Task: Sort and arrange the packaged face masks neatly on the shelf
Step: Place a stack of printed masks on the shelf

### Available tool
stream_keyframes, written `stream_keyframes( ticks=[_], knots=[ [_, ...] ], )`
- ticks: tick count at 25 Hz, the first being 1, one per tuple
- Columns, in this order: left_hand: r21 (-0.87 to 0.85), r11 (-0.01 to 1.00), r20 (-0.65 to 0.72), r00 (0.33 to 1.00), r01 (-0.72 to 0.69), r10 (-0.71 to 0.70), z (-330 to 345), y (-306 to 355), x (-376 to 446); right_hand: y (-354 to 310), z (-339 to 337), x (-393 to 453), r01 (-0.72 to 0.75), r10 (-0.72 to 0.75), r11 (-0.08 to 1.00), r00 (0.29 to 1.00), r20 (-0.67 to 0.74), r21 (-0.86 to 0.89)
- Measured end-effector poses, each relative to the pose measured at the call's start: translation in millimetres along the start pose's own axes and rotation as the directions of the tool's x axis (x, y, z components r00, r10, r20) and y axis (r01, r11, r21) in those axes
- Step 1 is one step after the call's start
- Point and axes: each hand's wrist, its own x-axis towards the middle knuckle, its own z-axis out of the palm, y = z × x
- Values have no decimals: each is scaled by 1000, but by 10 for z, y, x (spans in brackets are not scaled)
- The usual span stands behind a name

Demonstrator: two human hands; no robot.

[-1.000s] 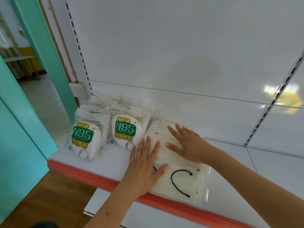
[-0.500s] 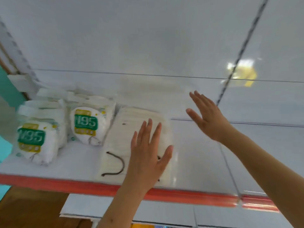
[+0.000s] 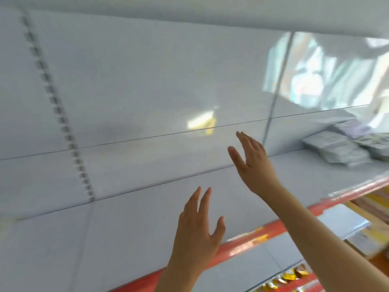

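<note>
Packaged face masks (image 3: pixel 339 148) now sit far right on the white shelf (image 3: pixel 126 228), blurred (the N95 packs have slid out of my view). My left hand (image 3: pixel 197 232) has lifted off the flat pack, fingers straight and holding nothing; my right hand (image 3: pixel 252 163) hovers higher, fingers straight too, empty.
</note>
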Motion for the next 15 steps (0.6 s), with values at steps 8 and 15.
stream_keyframes(
  ticks=[8,15],
  knots=[
    [-149,987,167,982,-65,90,1528,1736,1050,2351,-1376,-94,-278,261,958,948,-181,-75],
    [-392,919,303,949,43,85,2443,2386,2026,3848,-1618,235,-564,556,825,821,-129,-38]
  ],
)
